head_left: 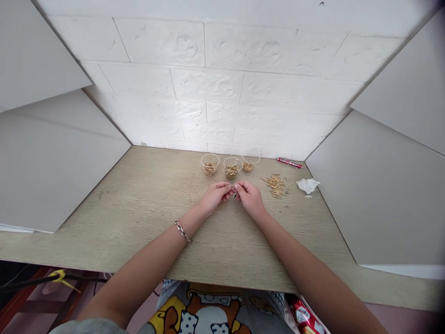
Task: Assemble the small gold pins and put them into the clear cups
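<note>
My left hand [218,195] and my right hand [248,195] meet over the middle of the table, fingertips pinched together. Between them is a tiny metallic piece [233,186], too small to name; a short dark bit shows below the right fingers. Just beyond the hands stand three clear plastic cups: the left cup [210,165] and the middle cup [232,169] hold small gold-coloured parts, and the right cup [248,163] has a few, with a clear lid or rim tilted at its back. To the right lies a pile of thin gold-coloured metal pins [276,186].
A red pen-like stick [289,163] lies near the back wall. Crumpled white tissue [308,186] rests by the right panel [389,195]. Tiny gold bits [194,182] are scattered left of the cups. Grey panels flank the wooden table [139,195], and a white brick-patterned wall [222,83] rises behind.
</note>
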`<act>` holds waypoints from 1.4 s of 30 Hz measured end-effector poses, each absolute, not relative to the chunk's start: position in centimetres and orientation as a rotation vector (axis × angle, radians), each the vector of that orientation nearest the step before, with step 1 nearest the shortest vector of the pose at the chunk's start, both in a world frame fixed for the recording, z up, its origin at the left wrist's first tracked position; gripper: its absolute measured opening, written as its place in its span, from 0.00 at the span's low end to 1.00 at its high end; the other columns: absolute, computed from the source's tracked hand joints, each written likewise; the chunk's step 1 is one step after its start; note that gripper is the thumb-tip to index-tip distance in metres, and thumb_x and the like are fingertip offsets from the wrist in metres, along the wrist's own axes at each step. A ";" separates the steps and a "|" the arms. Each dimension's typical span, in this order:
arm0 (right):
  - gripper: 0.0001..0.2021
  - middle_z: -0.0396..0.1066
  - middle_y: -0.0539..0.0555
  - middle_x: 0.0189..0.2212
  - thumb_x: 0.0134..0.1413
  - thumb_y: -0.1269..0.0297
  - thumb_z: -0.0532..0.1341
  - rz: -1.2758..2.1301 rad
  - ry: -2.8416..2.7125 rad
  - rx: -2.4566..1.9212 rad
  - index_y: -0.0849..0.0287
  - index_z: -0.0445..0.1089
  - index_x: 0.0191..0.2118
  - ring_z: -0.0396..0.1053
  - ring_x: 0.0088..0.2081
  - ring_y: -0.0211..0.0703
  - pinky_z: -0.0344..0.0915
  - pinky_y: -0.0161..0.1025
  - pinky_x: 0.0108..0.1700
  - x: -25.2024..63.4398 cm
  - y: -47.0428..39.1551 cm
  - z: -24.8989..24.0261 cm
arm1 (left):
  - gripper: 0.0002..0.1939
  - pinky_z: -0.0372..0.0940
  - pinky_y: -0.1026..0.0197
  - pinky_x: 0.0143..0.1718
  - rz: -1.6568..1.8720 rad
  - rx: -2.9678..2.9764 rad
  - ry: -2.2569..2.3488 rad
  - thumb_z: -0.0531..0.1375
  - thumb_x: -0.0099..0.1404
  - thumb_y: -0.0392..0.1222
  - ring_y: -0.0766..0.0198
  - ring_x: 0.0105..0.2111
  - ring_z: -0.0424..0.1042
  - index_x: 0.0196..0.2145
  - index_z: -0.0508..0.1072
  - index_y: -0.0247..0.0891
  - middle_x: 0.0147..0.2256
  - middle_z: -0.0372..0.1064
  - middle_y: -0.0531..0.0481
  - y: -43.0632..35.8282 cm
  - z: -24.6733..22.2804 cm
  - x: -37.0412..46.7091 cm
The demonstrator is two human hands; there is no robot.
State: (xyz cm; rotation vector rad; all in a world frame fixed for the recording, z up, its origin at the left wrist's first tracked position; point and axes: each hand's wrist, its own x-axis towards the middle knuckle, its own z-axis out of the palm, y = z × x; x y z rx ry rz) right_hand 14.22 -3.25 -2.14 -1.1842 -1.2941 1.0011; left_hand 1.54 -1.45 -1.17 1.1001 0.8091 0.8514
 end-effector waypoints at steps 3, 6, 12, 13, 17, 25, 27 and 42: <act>0.13 0.63 0.49 0.20 0.48 0.55 0.51 0.985 -1.295 -1.223 0.60 0.62 0.24 0.59 0.20 0.33 0.58 0.32 0.23 14.2 -3.3 -2.2 | 0.09 0.49 0.69 0.21 0.847 1.097 0.816 0.56 0.52 0.41 0.75 0.20 0.57 0.26 0.68 0.31 0.22 0.61 0.53 -1.5 -1.1 1.5; 0.16 0.61 0.49 0.19 0.51 0.54 0.47 0.969 -1.302 -1.260 0.59 0.59 0.23 0.59 0.19 0.33 0.58 0.33 0.23 14.3 -3.2 -2.5 | 0.09 0.49 0.69 0.21 0.849 1.086 0.828 0.56 0.52 0.41 0.75 0.20 0.57 0.25 0.67 0.31 0.23 0.61 0.52 -1.5 -1.0 1.5; 0.09 0.63 0.48 0.24 0.48 0.58 0.51 0.954 -1.400 -1.254 0.58 0.59 0.28 0.60 0.20 0.33 0.59 0.33 0.24 14.5 -3.1 -2.7 | 0.09 0.49 0.69 0.20 0.837 1.180 0.891 0.55 0.52 0.43 0.74 0.20 0.56 0.25 0.66 0.32 0.21 0.60 0.54 -1.4 -1.0 1.5; 0.08 0.63 0.48 0.23 0.48 0.59 0.51 0.934 -1.418 -1.267 0.58 0.59 0.29 0.60 0.20 0.34 0.58 0.33 0.24 14.5 -3.1 -2.7 | 0.09 0.49 0.69 0.20 0.832 1.215 0.913 0.55 0.52 0.43 0.74 0.19 0.55 0.25 0.66 0.32 0.21 0.59 0.54 -1.4 -1.0 1.5; 0.07 0.64 0.49 0.24 0.47 0.62 0.52 0.791 -1.472 -1.338 0.59 0.63 0.30 0.61 0.23 0.35 0.58 0.34 0.27 14.6 -3.4 -2.3 | 0.10 0.50 0.68 0.21 0.835 1.405 1.010 0.53 0.54 0.44 0.73 0.20 0.55 0.24 0.66 0.33 0.20 0.58 0.55 -1.5 -0.9 1.5; 0.08 0.67 0.51 0.25 0.48 0.65 0.51 0.609 -1.622 -1.374 0.59 0.65 0.29 0.62 0.26 0.38 0.57 0.35 0.31 14.9 -3.8 -1.9 | 0.10 0.54 0.66 0.28 0.815 1.768 1.150 0.50 0.56 0.42 0.68 0.26 0.60 0.24 0.67 0.35 0.23 0.63 0.53 -1.5 -0.6 1.2; 0.08 0.67 0.51 0.26 0.47 0.65 0.51 0.566 -1.648 -1.378 0.59 0.66 0.29 0.62 0.27 0.38 0.57 0.35 0.31 14.9 -3.7 -2.0 | 0.10 0.54 0.66 0.27 0.809 1.768 1.159 0.50 0.55 0.42 0.67 0.25 0.60 0.24 0.67 0.36 0.22 0.63 0.54 -1.4 -0.5 1.1; 0.08 0.67 0.50 0.25 0.48 0.64 0.51 0.535 -1.624 -1.401 0.59 0.66 0.29 0.61 0.24 0.36 0.56 0.34 0.29 14.5 -3.9 -2.0 | 0.11 0.52 0.67 0.24 0.749 1.680 1.120 0.51 0.55 0.44 0.70 0.21 0.57 0.24 0.67 0.35 0.19 0.58 0.55 -1.2 0.1 1.0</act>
